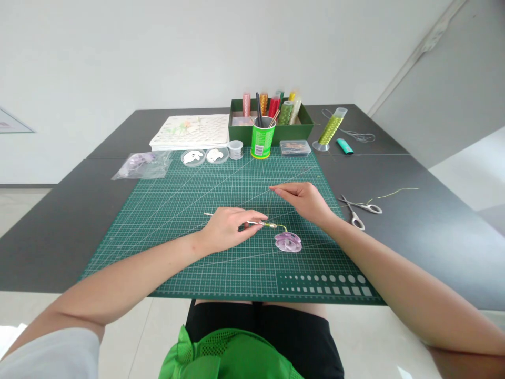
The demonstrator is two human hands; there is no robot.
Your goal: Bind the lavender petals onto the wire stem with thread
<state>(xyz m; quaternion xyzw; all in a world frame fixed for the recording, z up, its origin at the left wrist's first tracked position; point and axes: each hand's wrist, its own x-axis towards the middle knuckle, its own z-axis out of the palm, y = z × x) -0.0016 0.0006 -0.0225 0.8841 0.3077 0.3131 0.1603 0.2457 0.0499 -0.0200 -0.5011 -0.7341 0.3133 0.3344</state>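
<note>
Over the green cutting mat, my left hand [226, 227] pinches a thin stick [255, 222] between thumb and fingers. The stick's pale end sticks out on the far side of the hand, to the left. From its right end a green stem [281, 226] bends down to a light purple flower [288, 242]. Up and to the right, my right hand [302, 198] is closed in a pinch, its fingertips pointing left. What it holds is too fine to make out clearly; a faint thread seems to run down from the fingertips toward the stem.
Scissors [357, 218] lie right of the cutting mat [177, 263]. Behind stand a green can [263, 139], a dark green box [303, 129] with thread spools, a tilted green spool [332, 127], and a clear case [295, 148]. A plastic bag [142, 165] and two small dishes [193, 157] are at left.
</note>
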